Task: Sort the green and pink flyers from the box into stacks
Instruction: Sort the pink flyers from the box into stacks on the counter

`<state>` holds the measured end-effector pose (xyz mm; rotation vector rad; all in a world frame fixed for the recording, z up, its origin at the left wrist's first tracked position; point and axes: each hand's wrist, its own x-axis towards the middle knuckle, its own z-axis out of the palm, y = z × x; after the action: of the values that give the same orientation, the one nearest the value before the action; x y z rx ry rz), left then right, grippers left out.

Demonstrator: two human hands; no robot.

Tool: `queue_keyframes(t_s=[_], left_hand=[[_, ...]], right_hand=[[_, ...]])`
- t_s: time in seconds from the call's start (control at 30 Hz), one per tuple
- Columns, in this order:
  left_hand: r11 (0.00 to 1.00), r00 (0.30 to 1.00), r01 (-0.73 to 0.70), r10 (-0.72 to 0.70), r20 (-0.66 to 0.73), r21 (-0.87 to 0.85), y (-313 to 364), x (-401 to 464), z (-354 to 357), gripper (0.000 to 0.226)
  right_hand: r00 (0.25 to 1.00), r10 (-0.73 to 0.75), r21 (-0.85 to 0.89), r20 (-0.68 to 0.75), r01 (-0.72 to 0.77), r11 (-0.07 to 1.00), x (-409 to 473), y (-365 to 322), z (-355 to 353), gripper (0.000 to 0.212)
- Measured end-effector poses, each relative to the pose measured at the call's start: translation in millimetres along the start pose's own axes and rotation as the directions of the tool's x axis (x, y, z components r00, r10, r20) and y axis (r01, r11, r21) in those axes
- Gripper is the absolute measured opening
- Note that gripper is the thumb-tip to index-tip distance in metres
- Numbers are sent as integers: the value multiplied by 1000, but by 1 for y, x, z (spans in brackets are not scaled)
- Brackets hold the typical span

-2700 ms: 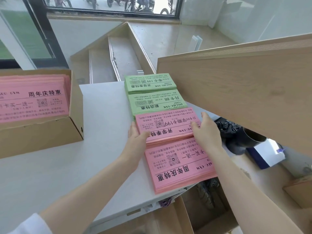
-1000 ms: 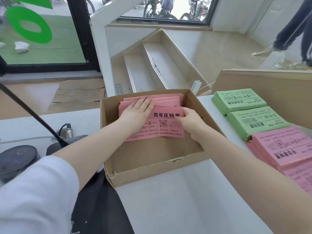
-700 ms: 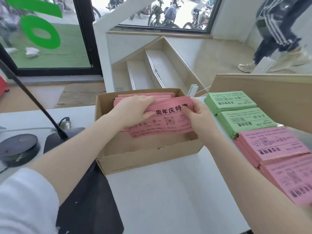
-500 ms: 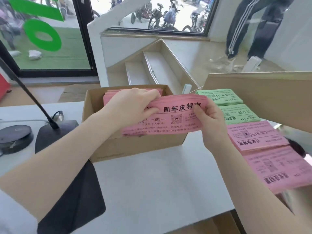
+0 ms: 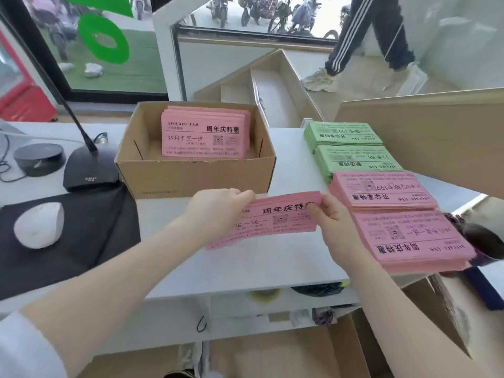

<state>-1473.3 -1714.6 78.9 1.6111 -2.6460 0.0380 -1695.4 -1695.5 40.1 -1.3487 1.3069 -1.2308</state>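
Note:
Both hands hold a bundle of pink flyers (image 5: 275, 219) just above the white desk, in front of the cardboard box (image 5: 191, 175). My left hand (image 5: 218, 208) grips its left end and my right hand (image 5: 330, 219) pinches its right end. More pink flyers (image 5: 201, 132) lie in the box. At the right lie two green stacks (image 5: 343, 133) (image 5: 357, 159) and, nearer me, two pink stacks (image 5: 381, 189) (image 5: 409, 238).
A white mouse (image 5: 38, 225) lies on a black mat (image 5: 90, 233) at the left, behind it a microphone base (image 5: 90, 170) and a round black device (image 5: 38, 158). A wooden panel (image 5: 436, 137) rises behind the stacks. A person's legs (image 5: 368, 31) pass beyond.
My hands have lifted the pink bundle out of the box and brought it toward me, down over the desk. The view has tilted down.

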Motion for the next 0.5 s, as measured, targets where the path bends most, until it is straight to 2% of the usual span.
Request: queue_keyframes(t_s=[0.07,0.13,0.17,0.2,0.27,0.3,0.33,0.4,0.5], left_hand=[[992,993,114,-114,-2,-53,-5,-12,13,24],[926,969,221,-243,-36,-305,-12,-26,25,20],[835,947,270,-320,-25,-480,-15,-33,29,14],[694,923,301,-383,18,-655,-17,-40,35,8],[327,907,266,-403,121,-907,-16,-51,47,13],[167,909,221,-391,141,-961,-15,-53,54,17],[73,912,184,-386,143,-980,-15,-54,62,20],[20,917,140,-379,122,-990,-11,-53,73,24],[19,925,92,-371,78,-996,-5,-46,78,29]], right_hand=[[998,58,15,-8,-58,998,-6,16,-3,28],[996,92,15,-22,-92,996,-12,28,-6,25],[994,104,5,-16,-103,995,-15,34,-8,23],[993,116,4,-7,-116,993,-18,39,-10,21],[990,141,24,-21,-140,990,-23,46,-10,22],[987,154,42,-45,-152,988,-24,49,-8,21],[984,164,59,-66,-160,985,-26,51,-4,20],[984,163,63,-78,-158,985,-27,52,5,22],[983,141,35,-116,-137,990,-24,51,16,27]])
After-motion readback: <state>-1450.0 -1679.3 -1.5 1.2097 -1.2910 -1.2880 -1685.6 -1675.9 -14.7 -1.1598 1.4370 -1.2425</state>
